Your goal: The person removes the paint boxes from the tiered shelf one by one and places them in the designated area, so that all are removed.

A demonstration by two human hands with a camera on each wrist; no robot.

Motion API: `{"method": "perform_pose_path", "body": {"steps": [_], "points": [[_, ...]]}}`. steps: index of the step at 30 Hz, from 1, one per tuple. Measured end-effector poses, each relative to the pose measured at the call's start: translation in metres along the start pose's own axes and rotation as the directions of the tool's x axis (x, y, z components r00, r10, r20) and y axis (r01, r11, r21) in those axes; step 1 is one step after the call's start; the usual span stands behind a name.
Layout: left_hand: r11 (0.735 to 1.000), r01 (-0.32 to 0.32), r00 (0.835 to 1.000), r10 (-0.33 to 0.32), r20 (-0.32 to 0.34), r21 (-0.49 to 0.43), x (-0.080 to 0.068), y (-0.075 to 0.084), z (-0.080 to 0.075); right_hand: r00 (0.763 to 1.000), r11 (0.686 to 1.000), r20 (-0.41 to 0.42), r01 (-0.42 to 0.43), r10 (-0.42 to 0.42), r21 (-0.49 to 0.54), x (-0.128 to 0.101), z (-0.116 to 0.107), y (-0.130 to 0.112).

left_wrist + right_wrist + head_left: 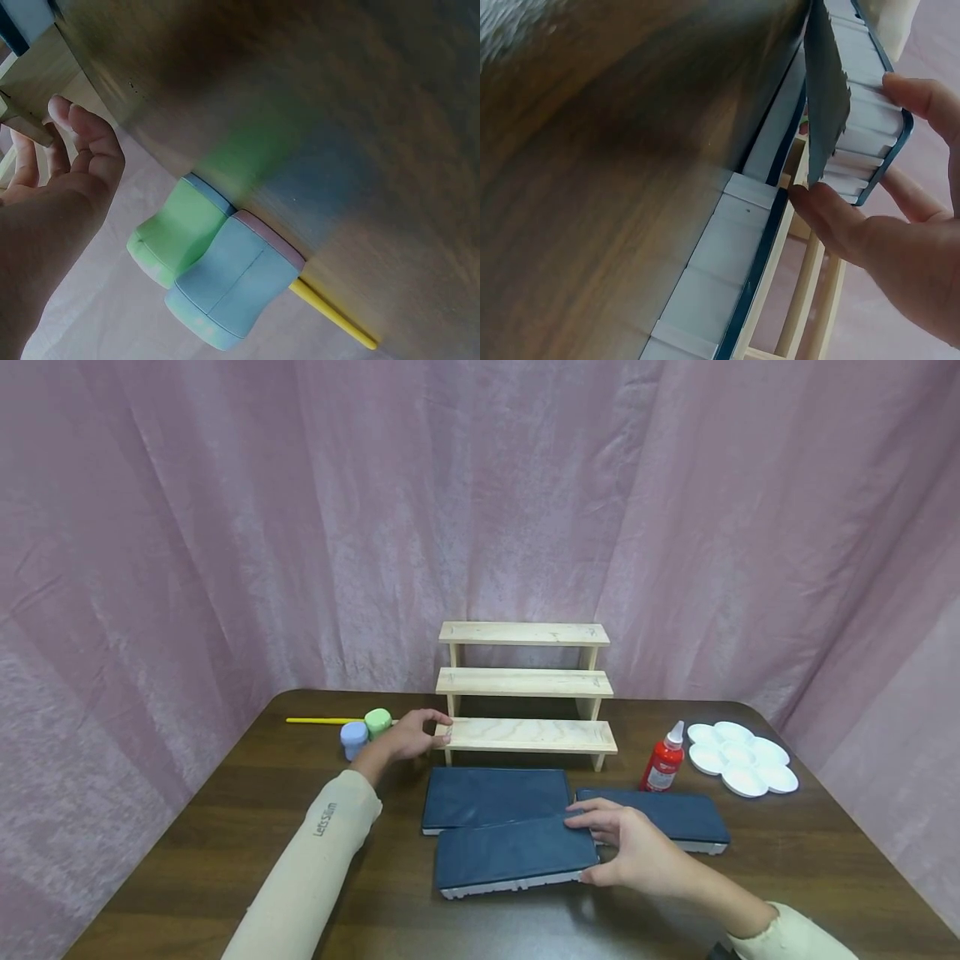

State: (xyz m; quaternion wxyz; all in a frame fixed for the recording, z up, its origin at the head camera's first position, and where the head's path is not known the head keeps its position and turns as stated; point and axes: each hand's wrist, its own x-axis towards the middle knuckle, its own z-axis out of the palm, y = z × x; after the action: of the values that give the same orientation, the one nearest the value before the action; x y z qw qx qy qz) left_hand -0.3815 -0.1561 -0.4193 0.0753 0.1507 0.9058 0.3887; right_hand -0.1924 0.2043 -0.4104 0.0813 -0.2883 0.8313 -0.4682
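My left hand (408, 735) is at the left end of the lowest step of a pale wooden three-step stand (528, 733), pinching the plank's end between thumb and fingers. My right hand (637, 852) grips the right end of a flat dark-blue-topped box (517, 856) with white ribbed sides, thumb low on the near side and fingertips at the top edge. In the right wrist view that box (862, 112) stands tilted, with a grey flap showing underneath. Behind it lies a second dark blue box (495, 793), partly overlapped, and a third (660, 814) lies to the right.
Left of the stand are a blue-lidded jar (354, 737), a green-lidded jar (378, 720) and a yellow stick (322, 721). A red bottle (662, 762) with a white nozzle stands right, beside a white flower-shaped palette (741, 758). Pink curtain (360, 527) hangs behind the table.
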Motion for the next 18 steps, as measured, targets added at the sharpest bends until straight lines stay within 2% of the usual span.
{"method": "perform_pose_path", "body": {"steps": [5,10,15,18], "points": [[1.000,-0.002,1.000,0.002,-0.003,-0.006,0.0001,-0.0006,0.0008,0.999,0.992,-0.013,0.028,-0.030,-0.120,-0.0006,0.0004,0.0004],[1.000,-0.007,1.000,0.007,-0.004,0.005,0.0007,-0.0006,0.0011,0.999,0.967,-0.012,0.027,-0.031,-0.253,-0.0011,0.0020,-0.0001],[1.000,-0.004,1.000,0.004,-0.005,0.004,0.0003,-0.0008,0.0007,0.999,0.947,-0.006,0.033,-0.037,-0.321,-0.0006,0.0032,0.0013],[1.000,-0.002,1.000,0.002,-0.007,-0.003,0.0004,-0.0019,0.0014,0.999,0.949,0.019,0.049,-0.045,-0.311,-0.0010,0.0039,0.0026]]}}
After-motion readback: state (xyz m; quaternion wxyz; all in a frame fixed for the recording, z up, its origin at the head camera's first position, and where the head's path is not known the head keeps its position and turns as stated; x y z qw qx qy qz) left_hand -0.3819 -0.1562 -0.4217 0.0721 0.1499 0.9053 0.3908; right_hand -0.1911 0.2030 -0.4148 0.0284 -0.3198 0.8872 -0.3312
